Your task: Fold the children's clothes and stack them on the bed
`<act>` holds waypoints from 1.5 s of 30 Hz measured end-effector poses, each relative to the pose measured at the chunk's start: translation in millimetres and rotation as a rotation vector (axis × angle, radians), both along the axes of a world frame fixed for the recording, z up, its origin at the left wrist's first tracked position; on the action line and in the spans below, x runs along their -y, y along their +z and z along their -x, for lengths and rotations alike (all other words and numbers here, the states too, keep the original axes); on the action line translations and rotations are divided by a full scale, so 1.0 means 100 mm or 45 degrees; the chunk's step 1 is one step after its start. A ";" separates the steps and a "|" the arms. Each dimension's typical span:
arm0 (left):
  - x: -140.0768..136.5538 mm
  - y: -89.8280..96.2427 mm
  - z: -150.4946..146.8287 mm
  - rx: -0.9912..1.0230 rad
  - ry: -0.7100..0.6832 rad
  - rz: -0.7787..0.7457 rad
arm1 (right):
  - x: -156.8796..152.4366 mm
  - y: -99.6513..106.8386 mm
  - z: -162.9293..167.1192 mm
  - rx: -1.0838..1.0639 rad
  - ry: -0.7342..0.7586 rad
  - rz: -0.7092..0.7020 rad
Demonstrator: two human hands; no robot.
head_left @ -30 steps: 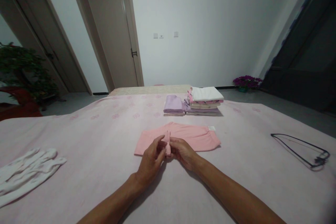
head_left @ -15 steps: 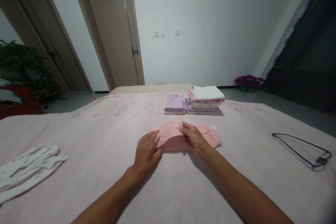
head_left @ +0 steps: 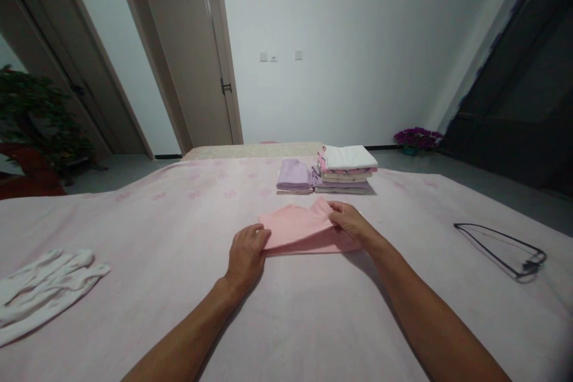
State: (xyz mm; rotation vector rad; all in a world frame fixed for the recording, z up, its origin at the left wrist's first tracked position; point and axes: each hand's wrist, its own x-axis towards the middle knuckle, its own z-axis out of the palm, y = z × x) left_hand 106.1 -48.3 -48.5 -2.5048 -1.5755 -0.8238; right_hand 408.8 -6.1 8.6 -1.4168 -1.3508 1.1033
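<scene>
A pink garment point(head_left: 298, 228), partly folded, lies on the pale pink cover in front of me; its exact kind is unclear. My left hand point(head_left: 247, 250) is closed at its left end, thumb and fingers on the fold. My right hand point(head_left: 351, 221) pinches the upper layer's right corner and holds it slightly raised over the lower layer. Beyond the garment sit a folded lilac garment point(head_left: 293, 175) and a stack of folded clothes with a white piece point(head_left: 350, 157) on top.
A crumpled white garment point(head_left: 47, 289) lies at the left. On the right is a thin black looped frame, perhaps a hanger point(head_left: 496, 249). The floral cover point(head_left: 170, 233) spreads beneath everything. Purple flowers point(head_left: 418, 138) stand on the floor beyond the far right.
My right hand has moved right, drawing the upper pink layer across the lower one, so the right end with the white label is now covered. My left hand stays at the left end.
</scene>
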 end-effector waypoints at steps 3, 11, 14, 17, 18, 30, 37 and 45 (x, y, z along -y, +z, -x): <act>-0.02 -0.04 -0.03 0.004 -0.088 -0.033 | -0.03 -0.07 -0.15 0.205 -0.006 0.053; -0.01 -0.05 -0.09 0.001 -0.240 -0.133 | -0.01 0.00 -0.44 0.656 -0.062 0.102; -0.01 -0.05 -0.10 -0.018 -0.261 -0.147 | 0.02 0.03 -0.47 0.741 -0.042 0.165; -0.02 -0.08 -0.10 -0.006 -0.306 -0.149 | 0.05 0.05 -0.48 0.787 -0.024 0.234; -0.03 -0.09 -0.10 0.001 -0.327 -0.148 | 0.05 0.06 -0.48 0.801 -0.027 0.254; 0.00 -0.07 -0.09 -0.012 -0.393 -0.059 | 0.15 0.17 -0.51 1.219 0.039 0.208; 0.03 -0.02 -0.11 -0.048 -0.370 -0.024 | 0.18 0.17 -0.50 1.444 0.122 0.246; 0.09 0.05 -0.12 -0.008 -0.436 0.014 | 0.28 0.33 -0.38 1.648 0.012 0.245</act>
